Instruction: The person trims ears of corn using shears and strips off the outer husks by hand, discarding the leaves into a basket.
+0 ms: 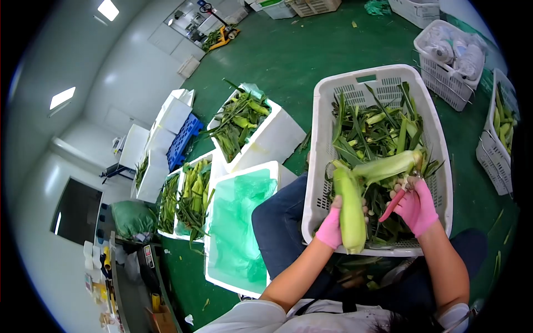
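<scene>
My left hand (pixel 331 226), in a pink fingerless-looking glove, grips a pale green ear of corn (pixel 350 213) by its side. The ear stands nearly upright over the near end of a white plastic basket (pixel 318 139). My right hand (pixel 417 210), gloved the same way, is closed round a red-handled tool (pixel 393 205) whose working end I cannot make out. Another ear of corn (pixel 388 167) lies crosswise just beyond my hands, one end close to my right fingers. Green husks and leaves (pixel 361 130) fill the basket beneath.
At left stands a white foam box (pixel 277 176) lined with green plastic (pixel 236 216). Foam boxes of corn (pixel 194 186) and leafy ears (pixel 241 119) sit beside it. Baskets with plastic-wrapped items (pixel 452 55) and corn (pixel 503 125) are at right. A pallet jack (pixel 225 36) stands far back.
</scene>
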The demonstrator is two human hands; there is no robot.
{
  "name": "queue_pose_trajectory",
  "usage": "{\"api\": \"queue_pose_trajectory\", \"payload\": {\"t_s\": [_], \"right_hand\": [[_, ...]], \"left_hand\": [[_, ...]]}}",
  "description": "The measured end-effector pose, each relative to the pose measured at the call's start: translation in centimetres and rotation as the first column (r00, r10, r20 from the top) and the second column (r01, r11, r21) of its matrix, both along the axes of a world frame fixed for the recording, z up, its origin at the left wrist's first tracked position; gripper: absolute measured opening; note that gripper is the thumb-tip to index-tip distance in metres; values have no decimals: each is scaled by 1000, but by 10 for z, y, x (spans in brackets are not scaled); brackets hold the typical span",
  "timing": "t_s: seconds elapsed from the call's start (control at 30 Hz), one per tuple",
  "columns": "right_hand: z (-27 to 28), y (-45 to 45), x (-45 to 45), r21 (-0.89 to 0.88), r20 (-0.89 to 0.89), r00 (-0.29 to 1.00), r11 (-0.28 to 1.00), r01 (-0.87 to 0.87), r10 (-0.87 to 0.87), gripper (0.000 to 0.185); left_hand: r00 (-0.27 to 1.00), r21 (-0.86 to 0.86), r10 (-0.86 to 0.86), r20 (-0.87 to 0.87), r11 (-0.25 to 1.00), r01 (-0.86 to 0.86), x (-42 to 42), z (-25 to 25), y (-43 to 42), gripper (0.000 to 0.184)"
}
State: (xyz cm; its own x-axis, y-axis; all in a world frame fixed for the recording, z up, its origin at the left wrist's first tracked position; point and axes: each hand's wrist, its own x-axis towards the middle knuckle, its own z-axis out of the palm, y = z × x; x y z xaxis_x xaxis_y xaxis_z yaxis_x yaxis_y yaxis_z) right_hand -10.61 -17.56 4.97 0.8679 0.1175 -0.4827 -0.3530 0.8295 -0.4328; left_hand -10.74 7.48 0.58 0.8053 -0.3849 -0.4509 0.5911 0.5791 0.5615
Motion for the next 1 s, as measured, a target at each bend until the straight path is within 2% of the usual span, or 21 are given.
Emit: {"api": "queue_pose_trajectory", "payload": {"t_s": [0.03, 0.07, 0.1, 0.17, 0.2, 0.27, 0.3, 0.33, 0.4, 0.5, 0.6, 0.63, 0.7, 0.73, 0.8, 0.83, 0.87, 0.9, 0.93, 0.97, 1.0], "right_hand": [[-15, -3, 0, 2, -140, 985, 995, 101, -99, 36], [-35, -6, 1, -7, -275, 942, 980, 198, -192, 33], [-78, -14, 2, -80, -330, 927, 984, 161, -179, 23], [-73, -15, -13, 3, -193, 970, 988, -152, 150, 20], [-36, 5, -18, -102, -259, 941, 962, -253, 220, 23], [-20, 36, -24, -216, -166, 922, 900, -379, 349, 43], [-14, 50, -30, -382, -59, 932, 854, -353, 359, 53], [-11, 61, -35, -630, 133, 911, 743, -226, 389, 58], [-6, 62, -34, -917, 224, 803, 398, -19, 552, 59], [-7, 52, -33, -794, 282, 770, 590, -147, 572, 55], [-19, 54, -39, -612, 311, 849, 773, -166, 428, 50], [-25, 56, -40, -742, 250, 830, 649, -166, 498, 49], [-25, 54, -35, -835, 114, 866, 519, -182, 487, 51], [-23, 53, -26, -875, 55, 877, 447, -188, 477, 51], [-17, 36, -4, -986, -99, 886, 78, -150, 454, 47], [-22, 28, 3, -983, -105, 906, -182, -31, 411, 49], [-22, 18, 6, -921, -47, 920, -373, 111, 388, 52], [-19, 12, 5, -902, 20, 934, -396, 171, 358, 51], [-15, 10, 3, -944, 47, 940, -294, 153, 337, 55], [-25, 8, 0, -965, 94, 943, -205, 165, 318, 57], [-23, 4, -1, -993, 56, 933, -78, 90, 356, 58]], "left_hand": [[997, -20, -1, 80, 1000, 2, -4, 14, 4, 86], [988, -62, 135, 74, 990, -130, -6, 25, 1, 81], [988, -86, 141, 57, 987, -136, -6, 36, 3, 79], [988, -104, 125, 90, 988, -115, -3, 49, 15, 74], [987, -15, 108, 118, 994, -107, -4, 39, 22, 74], [987, 163, 60, 151, 983, -85, -5, 11, 34, 74], [957, 286, 161, 240, 931, -228, -11, 38, 15, 75], [955, 282, 151, 255, 933, -222, -15, 45, 8, 74], [947, 262, 136, 291, 940, -216, -20, 49, -4, 71], [921, 206, 107, 375, 959, -196, -23, 51, -12, 81], [925, 148, 152, 347, 965, -214, -27, 56, -11, 84], [925, 133, 184, 332, 962, -239, -26, 51, -11, 84], [915, 51, 239, 327, 962, -269, -26, 51, -8, 81], [902, -14, 311, 299, 947, -321, -25, 64, -9, 67], [909, -146, 379, 172, 923, -357, -21, 70, 15, 65], [923, -195, 347, 165, 929, -314, -24, 74, 35, 67], [939, -276, 304, 163, 928, -252, -31, 74, 59, 67], [951, -352, 262, 163, 916, -192, -44, 71, 90, 67], [958, -420, 230, 172, 897, -140, -68, 72, 120, 68], [947, -215, 264, 183, 951, -223, -100, 80, 147, 68], [934, 4, 303, 188, 951, -310, -138, 88, 173, 69]]}}
